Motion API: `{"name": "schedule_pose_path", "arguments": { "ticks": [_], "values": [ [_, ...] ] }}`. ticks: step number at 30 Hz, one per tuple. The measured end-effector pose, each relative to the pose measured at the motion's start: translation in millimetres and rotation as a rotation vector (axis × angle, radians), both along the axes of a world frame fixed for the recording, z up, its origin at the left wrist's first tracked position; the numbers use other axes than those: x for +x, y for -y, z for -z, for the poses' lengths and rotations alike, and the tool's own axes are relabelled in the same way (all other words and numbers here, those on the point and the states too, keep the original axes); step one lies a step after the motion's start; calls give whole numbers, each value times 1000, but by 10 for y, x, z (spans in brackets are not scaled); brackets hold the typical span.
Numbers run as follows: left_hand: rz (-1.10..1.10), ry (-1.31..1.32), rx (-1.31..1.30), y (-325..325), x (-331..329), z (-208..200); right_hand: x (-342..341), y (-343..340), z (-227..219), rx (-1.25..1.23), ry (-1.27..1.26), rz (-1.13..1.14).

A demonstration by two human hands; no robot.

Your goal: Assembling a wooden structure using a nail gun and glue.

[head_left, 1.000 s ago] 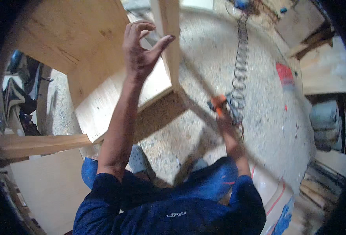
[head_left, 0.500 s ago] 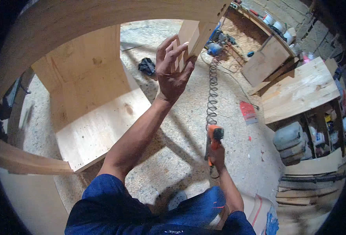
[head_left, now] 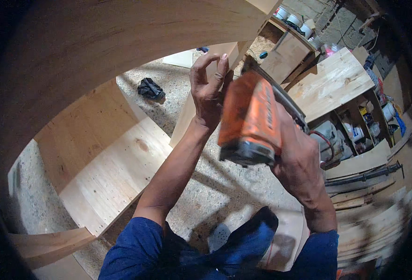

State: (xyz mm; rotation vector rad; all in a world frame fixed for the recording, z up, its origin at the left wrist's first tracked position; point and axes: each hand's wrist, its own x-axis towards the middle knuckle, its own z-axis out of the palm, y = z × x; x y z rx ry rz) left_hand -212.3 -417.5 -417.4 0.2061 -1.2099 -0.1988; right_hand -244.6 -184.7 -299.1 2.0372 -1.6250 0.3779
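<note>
My right hand (head_left: 299, 158) is wrapped round the grip of an orange and black nail gun (head_left: 252, 116), raised in front of me and slightly blurred. Its nose end points up toward the wooden frame. Curled round the edge of a pale wooden board (head_left: 182, 121), my left hand (head_left: 207, 95) is just left of the nail gun, thumb side toward it. The body of the tool hides part of that grip. Above both hands a broad wooden panel (head_left: 122, 46) spans the view, bent by the lens.
At left an L-shaped plywood section (head_left: 117, 172) rests on the speckled floor. A black crumpled bag (head_left: 151, 88) lies beyond it. On the right are a tilted wooden panel (head_left: 336, 84), shelves with containers (head_left: 325, 135), and stacked planks (head_left: 355, 186).
My right hand has lifted the nail gun from low at the right up beside my left hand. My view has shifted closer to the large panel. The left hand keeps hold of the board.
</note>
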Motion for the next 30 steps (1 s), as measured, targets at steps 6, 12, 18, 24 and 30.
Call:
{"name": "schedule_pose_path", "arguments": {
  "ticks": [6, 12, 18, 24, 30],
  "values": [
    [249, -101, -26, -63, 86, -44, 347, 248, -144, 126, -136, 224],
    [175, -39, 4, -151, 177, -75, 473, 270, -180, 125, -172, 291],
    [150, 160, 90, -186, 274, -144, 532, 283, -208, 113, -205, 317],
    [118, 485, 271, -151, 316, -173, 568, 324, -193, 55, -266, 297],
    [155, 367, 200, -164, 284, -193, 611, 333, -204, 28, -293, 303]
  ]
}}
